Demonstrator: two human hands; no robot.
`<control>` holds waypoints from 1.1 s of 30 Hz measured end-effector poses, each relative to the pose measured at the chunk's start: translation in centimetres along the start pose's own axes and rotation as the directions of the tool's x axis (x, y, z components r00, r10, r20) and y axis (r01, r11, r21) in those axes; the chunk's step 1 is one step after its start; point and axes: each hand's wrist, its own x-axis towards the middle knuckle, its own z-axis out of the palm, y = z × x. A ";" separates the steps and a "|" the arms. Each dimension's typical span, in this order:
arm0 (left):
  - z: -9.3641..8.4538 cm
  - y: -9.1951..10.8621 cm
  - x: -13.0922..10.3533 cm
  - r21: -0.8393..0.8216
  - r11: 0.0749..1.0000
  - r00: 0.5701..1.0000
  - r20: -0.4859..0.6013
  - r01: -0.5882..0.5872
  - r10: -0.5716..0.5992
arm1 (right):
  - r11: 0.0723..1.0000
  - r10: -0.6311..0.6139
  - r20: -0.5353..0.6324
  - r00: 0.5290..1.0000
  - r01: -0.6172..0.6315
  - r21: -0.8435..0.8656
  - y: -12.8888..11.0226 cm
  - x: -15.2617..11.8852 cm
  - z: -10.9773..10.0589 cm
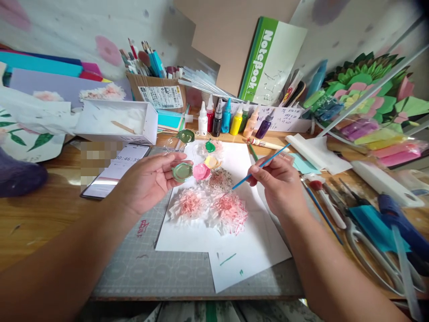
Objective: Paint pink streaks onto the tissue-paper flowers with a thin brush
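My left hand [150,181] holds a clear paint palette [172,145] by its edge. Its round wells carry dark green, bright green, yellow, pink and olive paint. Between the fingers of my right hand [276,179] is a thin blue paintbrush [253,172], tilted with its tip down at the left. The tip is close to a white paper flower with pink-red petal edges [229,212]; whether it touches I cannot tell. Beside it lies a paler pink paper flower [189,203]. A speckled flower [219,180] sits behind, partly under the palette. All three rest on white paper [187,239].
Under the paper is a grey cutting mat [150,273]. Several paint bottles [236,120] line the back. A phone [115,172] and white box [117,118] stand left. Scissors [372,255], a glue gun [398,223] and a red-tipped brush [326,203] lie right.
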 end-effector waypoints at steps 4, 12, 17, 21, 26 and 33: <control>0.0 0.0 0.0 0.003 1.000 1.000 0.004 -0.006 0.006 | 1.000 -0.010 0.028 1.000 0.011 -0.028 0.1 -0.2 -0.1; 0.1 -0.1 0.0 0.008 1.000 1.000 -0.001 -0.008 0.008 | 1.000 -0.006 0.037 0.999 0.007 -0.023 -0.1 -0.2 0.2; 0.1 -0.1 -0.2 0.009 1.000 1.000 0.010 -0.014 0.014 | 1.000 -0.010 0.047 0.999 0.011 -0.028 -0.3 -0.4 0.4; -0.2 -0.3 0.3 0.026 0.999 0.999 0.023 -0.030 0.029 | 0.997 -0.046 0.064 0.997 0.050 -0.064 -0.3 -0.6 0.3; -0.9 -0.7 1.1 0.048 0.998 0.999 0.027 -0.043 0.041 | 0.986 -0.090 0.090 0.992 0.102 -0.130 -0.5 -0.8 0.3; -0.8 -0.7 1.1 0.062 0.997 0.998 0.039 -0.054 0.051 | 0.968 -0.136 0.115 0.984 0.157 -0.195 -0.8 -0.9 0.5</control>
